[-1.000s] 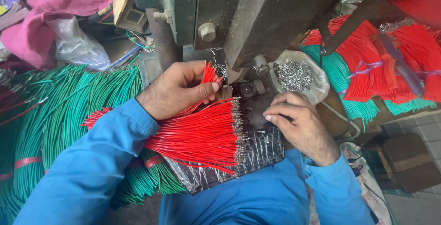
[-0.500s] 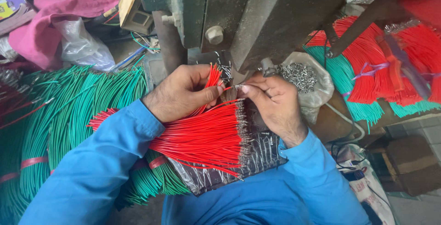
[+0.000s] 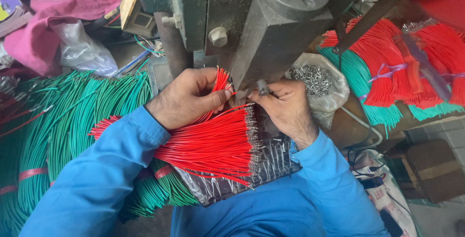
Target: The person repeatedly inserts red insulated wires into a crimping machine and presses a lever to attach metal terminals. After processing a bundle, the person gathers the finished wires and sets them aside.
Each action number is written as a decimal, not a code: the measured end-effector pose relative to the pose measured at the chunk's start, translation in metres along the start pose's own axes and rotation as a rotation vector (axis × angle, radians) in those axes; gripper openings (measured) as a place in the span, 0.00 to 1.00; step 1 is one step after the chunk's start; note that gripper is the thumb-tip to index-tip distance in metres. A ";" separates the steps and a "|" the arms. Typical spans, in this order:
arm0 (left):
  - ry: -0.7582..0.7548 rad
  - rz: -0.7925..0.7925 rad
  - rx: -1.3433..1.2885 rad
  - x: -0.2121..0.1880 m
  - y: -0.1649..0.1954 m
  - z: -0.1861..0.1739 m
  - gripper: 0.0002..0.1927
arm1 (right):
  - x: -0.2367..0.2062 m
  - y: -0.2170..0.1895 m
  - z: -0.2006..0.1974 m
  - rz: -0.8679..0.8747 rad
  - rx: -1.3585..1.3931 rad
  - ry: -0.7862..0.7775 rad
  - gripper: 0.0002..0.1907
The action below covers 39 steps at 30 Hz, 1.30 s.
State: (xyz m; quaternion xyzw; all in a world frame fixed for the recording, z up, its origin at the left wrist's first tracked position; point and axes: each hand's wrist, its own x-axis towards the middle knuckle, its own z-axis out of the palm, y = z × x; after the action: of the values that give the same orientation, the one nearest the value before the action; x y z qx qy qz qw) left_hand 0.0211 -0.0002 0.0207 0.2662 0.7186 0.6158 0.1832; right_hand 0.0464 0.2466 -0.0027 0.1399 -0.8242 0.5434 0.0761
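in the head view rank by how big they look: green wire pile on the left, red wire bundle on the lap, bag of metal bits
1. green wire pile
2. red wire bundle
3. bag of metal bits
The bundle lies nearer the camera, so true sizes are unsure.

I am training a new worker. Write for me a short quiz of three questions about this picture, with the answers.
1. True or false: the left hand holds green wires.
2. What lies on the foil sheet below the hands? A) red wires with metal tips B) a book C) scissors
3. Where is the right hand?

Key
1. False: it holds a small bunch of red wires.
2. A: the red wire bundle.
3. At the foot of the grey-green press machine, beside the bag of small metal parts.
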 end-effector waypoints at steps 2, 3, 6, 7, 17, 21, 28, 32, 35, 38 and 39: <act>-0.004 -0.013 -0.026 0.000 0.000 0.000 0.08 | -0.002 -0.001 0.001 0.007 0.005 0.001 0.04; -0.007 -0.009 -0.027 0.000 0.001 -0.001 0.08 | -0.003 -0.002 0.002 0.009 0.007 0.002 0.04; -0.021 0.007 -0.028 -0.001 0.002 0.000 0.07 | -0.010 -0.008 0.002 0.030 0.269 -0.046 0.08; -0.029 0.018 -0.028 -0.001 0.003 0.001 0.07 | -0.015 -0.012 -0.002 -0.017 0.273 -0.075 0.07; -0.080 0.113 0.121 -0.001 0.004 0.000 0.13 | -0.055 -0.026 -0.055 -0.277 -0.464 -0.282 0.07; -0.057 0.071 0.022 0.001 0.001 0.000 0.11 | -0.053 -0.017 -0.046 -0.090 -0.463 -0.159 0.04; -0.046 0.010 -0.146 0.002 -0.004 -0.002 0.08 | -0.029 0.002 -0.039 -0.012 0.031 -0.070 0.08; -0.045 0.024 -0.186 0.002 -0.004 -0.001 0.07 | -0.019 0.003 -0.026 0.018 0.261 -0.022 0.07; -0.025 -0.004 -0.069 0.000 -0.002 0.000 0.07 | -0.015 0.000 -0.007 -0.054 0.339 -0.039 0.06; -0.017 0.023 -0.032 0.000 0.000 0.001 0.07 | -0.012 -0.003 0.003 -0.068 0.299 -0.025 0.05; -0.010 0.015 -0.035 0.000 0.000 0.001 0.07 | -0.011 -0.003 0.005 -0.068 0.267 -0.011 0.04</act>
State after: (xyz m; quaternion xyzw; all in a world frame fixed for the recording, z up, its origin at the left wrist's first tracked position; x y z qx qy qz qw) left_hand 0.0214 0.0006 0.0204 0.2714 0.7048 0.6282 0.1870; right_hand 0.0578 0.2428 -0.0051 0.1796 -0.7399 0.6445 0.0705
